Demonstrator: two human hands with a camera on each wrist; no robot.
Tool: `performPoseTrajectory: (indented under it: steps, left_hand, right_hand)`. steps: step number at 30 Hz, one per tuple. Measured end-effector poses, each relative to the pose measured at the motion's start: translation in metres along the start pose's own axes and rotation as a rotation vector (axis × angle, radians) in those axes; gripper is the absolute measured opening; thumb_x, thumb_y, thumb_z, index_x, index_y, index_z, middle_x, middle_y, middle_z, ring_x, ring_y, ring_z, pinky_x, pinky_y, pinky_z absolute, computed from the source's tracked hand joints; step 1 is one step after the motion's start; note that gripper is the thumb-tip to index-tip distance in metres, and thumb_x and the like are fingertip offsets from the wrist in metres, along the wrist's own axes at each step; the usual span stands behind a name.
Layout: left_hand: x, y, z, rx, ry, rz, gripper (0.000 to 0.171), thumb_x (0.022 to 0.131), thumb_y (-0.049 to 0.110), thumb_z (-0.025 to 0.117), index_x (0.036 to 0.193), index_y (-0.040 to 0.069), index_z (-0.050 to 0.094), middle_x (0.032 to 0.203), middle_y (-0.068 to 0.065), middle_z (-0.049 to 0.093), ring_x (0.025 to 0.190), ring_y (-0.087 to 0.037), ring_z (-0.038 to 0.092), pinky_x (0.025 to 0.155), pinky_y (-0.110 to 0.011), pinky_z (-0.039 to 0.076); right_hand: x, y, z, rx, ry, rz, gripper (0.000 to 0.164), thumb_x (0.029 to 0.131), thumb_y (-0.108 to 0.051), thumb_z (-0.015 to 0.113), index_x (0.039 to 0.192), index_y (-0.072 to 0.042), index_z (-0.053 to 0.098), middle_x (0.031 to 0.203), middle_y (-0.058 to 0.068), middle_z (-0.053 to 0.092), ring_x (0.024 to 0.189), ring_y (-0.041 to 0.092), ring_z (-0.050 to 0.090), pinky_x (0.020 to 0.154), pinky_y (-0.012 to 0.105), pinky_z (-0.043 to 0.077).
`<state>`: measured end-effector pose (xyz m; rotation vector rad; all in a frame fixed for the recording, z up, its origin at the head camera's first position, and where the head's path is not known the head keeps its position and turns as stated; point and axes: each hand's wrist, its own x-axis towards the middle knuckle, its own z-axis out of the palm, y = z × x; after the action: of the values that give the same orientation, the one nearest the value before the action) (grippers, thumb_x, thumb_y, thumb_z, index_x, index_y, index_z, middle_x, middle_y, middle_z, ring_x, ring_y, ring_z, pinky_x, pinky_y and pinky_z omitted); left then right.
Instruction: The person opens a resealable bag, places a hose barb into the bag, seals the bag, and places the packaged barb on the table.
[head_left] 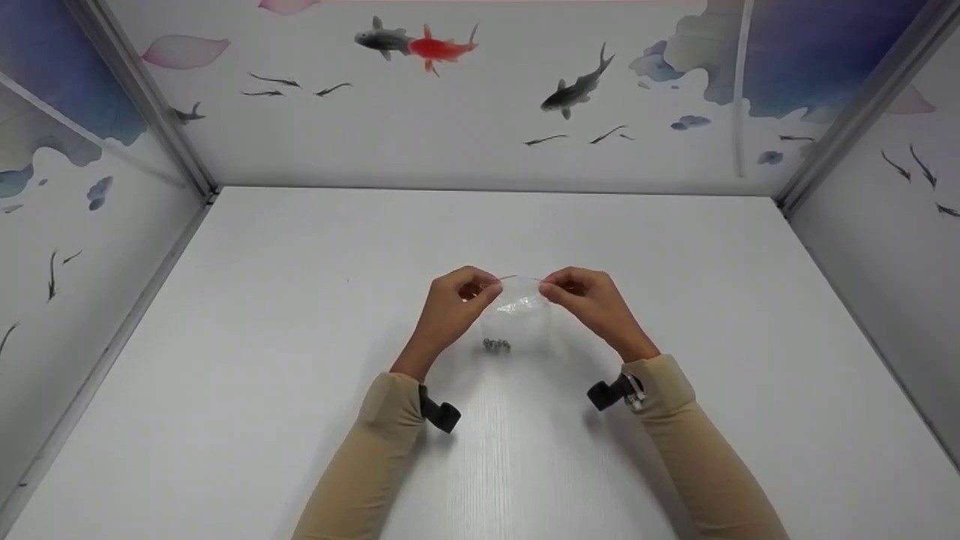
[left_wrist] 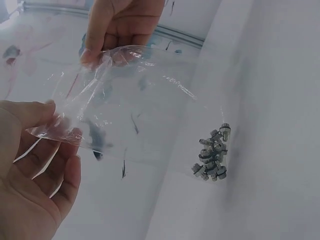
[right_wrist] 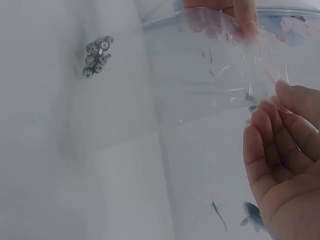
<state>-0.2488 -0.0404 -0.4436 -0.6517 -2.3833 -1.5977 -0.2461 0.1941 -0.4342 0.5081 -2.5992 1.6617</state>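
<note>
A clear plastic bag [head_left: 525, 319] with a thin red line near its mouth hangs between both hands. My left hand [head_left: 456, 301] pinches one upper corner of the bag between thumb and fingers. At the opposite corner, my right hand [head_left: 594, 301] pinches the film in the same way. Several small metal screws [left_wrist: 212, 155] with washers lie heaped together at the bottom of the bag, toward its left side in the head view. The bag's film [right_wrist: 200, 80] looks creased near the mouth and smoother lower down.
A white table [head_left: 262, 360] lies under the hands. Printed panels [head_left: 487, 112] with fish and lotus patterns enclose it at the back and both sides, joined by metal corner posts [head_left: 150, 97]. Small black cameras [head_left: 441, 414] are worn at the wrists.
</note>
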Motion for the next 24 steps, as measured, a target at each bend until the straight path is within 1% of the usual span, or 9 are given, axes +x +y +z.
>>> performPoseTrajectory:
  steps: [2, 4, 6, 8, 10, 14, 18, 21, 24]
  left_hand:
    - [0.0, 0.0006, 0.0007, -0.009, 0.006, -0.001, 0.016, 0.091, 0.02, 0.067, 0.097, 0.005, 0.071, 0.089, -0.007, 0.069, 0.076, -0.012, 0.059, 0.072, -0.024, 0.048]
    - [-0.0002, 0.0011, 0.0014, -0.015, 0.017, -0.002, 0.015, 0.09, 0.019, 0.068, 0.096, 0.005, 0.071, 0.087, -0.007, 0.069, 0.074, -0.012, 0.058, 0.071, -0.023, 0.048]
    - [-0.0004, 0.0012, 0.0022, -0.015, 0.031, 0.0, 0.014, 0.09, 0.018, 0.068, 0.094, 0.004, 0.071, 0.084, -0.007, 0.069, 0.073, -0.011, 0.057, 0.07, -0.023, 0.048]
    - [-0.0006, 0.0011, 0.0031, -0.012, 0.043, 0.0, 0.014, 0.089, 0.017, 0.069, 0.092, 0.004, 0.072, 0.082, -0.007, 0.068, 0.071, -0.011, 0.056, 0.07, -0.023, 0.048]
    - [-0.0004, 0.0009, 0.0037, -0.007, 0.051, -0.001, 0.013, 0.089, 0.017, 0.069, 0.091, 0.004, 0.072, 0.081, -0.007, 0.068, 0.07, -0.01, 0.055, 0.069, -0.022, 0.048]
    - [0.0004, 0.0008, 0.0039, -0.012, 0.054, -0.003, 0.013, 0.089, 0.017, 0.07, 0.09, 0.004, 0.072, 0.08, -0.007, 0.068, 0.069, -0.01, 0.054, 0.068, -0.022, 0.047]
    - [0.0012, 0.0012, 0.0032, -0.033, 0.047, -0.004, 0.013, 0.089, 0.016, 0.069, 0.091, 0.003, 0.071, 0.082, -0.008, 0.068, 0.07, -0.011, 0.055, 0.068, -0.022, 0.047]
    - [0.0007, 0.0018, 0.0028, -0.047, 0.03, -0.016, 0.012, 0.091, 0.015, 0.067, 0.093, 0.004, 0.07, 0.086, -0.009, 0.068, 0.073, -0.012, 0.056, 0.07, -0.023, 0.048]
    - [0.0003, 0.0025, 0.0031, -0.038, 0.008, -0.032, 0.013, 0.092, 0.016, 0.065, 0.096, 0.004, 0.07, 0.091, -0.009, 0.07, 0.077, -0.014, 0.059, 0.072, -0.024, 0.049]
  right_hand:
    - [-0.0002, -0.0008, 0.0003, -0.009, -0.006, -0.012, 0.026, 0.091, -0.03, 0.067, 0.099, -0.006, 0.07, 0.098, 0.008, 0.069, 0.089, 0.03, 0.063, 0.078, 0.021, 0.051]
    - [-0.0008, -0.0024, 0.001, -0.029, -0.003, -0.029, 0.023, 0.091, -0.027, 0.067, 0.098, -0.005, 0.07, 0.097, 0.009, 0.069, 0.086, 0.03, 0.062, 0.075, 0.02, 0.05]
    - [-0.0012, -0.0039, 0.0023, -0.053, 0.01, -0.045, 0.021, 0.091, -0.024, 0.067, 0.097, -0.004, 0.07, 0.096, 0.009, 0.069, 0.082, 0.026, 0.06, 0.072, 0.02, 0.048]
    - [-0.0011, -0.0042, 0.0041, -0.081, 0.027, -0.062, 0.02, 0.092, -0.022, 0.066, 0.096, -0.003, 0.07, 0.094, 0.009, 0.069, 0.078, 0.018, 0.057, 0.07, 0.019, 0.046]
    - [-0.0009, -0.0045, 0.0055, -0.087, 0.042, -0.074, 0.019, 0.092, -0.021, 0.066, 0.095, -0.003, 0.069, 0.093, 0.009, 0.069, 0.077, 0.014, 0.055, 0.069, 0.02, 0.045]
    - [-0.0002, -0.0035, 0.0069, -0.074, 0.061, -0.089, 0.02, 0.092, -0.021, 0.065, 0.095, -0.002, 0.069, 0.09, 0.011, 0.068, 0.074, 0.014, 0.052, 0.067, 0.02, 0.042]
    - [0.0004, -0.0018, 0.007, -0.077, 0.059, -0.075, 0.02, 0.093, -0.021, 0.065, 0.097, -0.002, 0.068, 0.092, 0.01, 0.068, 0.075, 0.014, 0.052, 0.067, 0.02, 0.043]
    - [0.0008, -0.0014, 0.0076, -0.095, 0.048, -0.073, 0.019, 0.093, -0.021, 0.064, 0.098, -0.003, 0.068, 0.095, 0.009, 0.068, 0.079, 0.013, 0.054, 0.072, 0.02, 0.045]
    - [0.0015, -0.0025, 0.0085, -0.105, 0.035, -0.089, 0.018, 0.093, -0.02, 0.064, 0.098, -0.004, 0.068, 0.096, 0.008, 0.069, 0.082, 0.014, 0.057, 0.076, 0.021, 0.047]
